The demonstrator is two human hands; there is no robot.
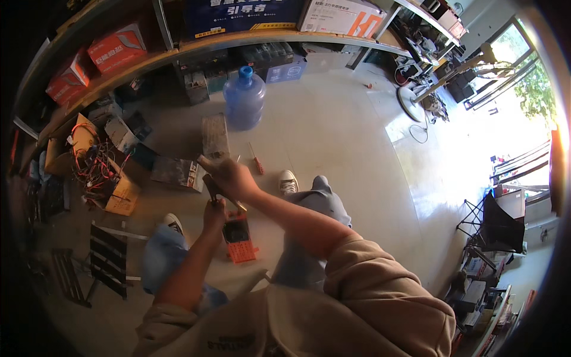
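My right hand is closed round a grey-brown, bar-like piece that sticks out past its fingers. Just below it, my left hand is closed too, with a dark flat piece rising from its grip. Blur and the fingers hide what kind of things these are, and whether they are joined. Beneath the hands, on the floor between my feet, is an orange plastic case with a dark block at its far end. A red-handled screwdriver lies beyond my right hand.
A dark box-shaped block and a greyish block lie ahead on the floor. Behind them stands a blue water jug. Cables fill a torn cardboard box at left. A slatted folding chair stands near my left leg; shelving spans the back.
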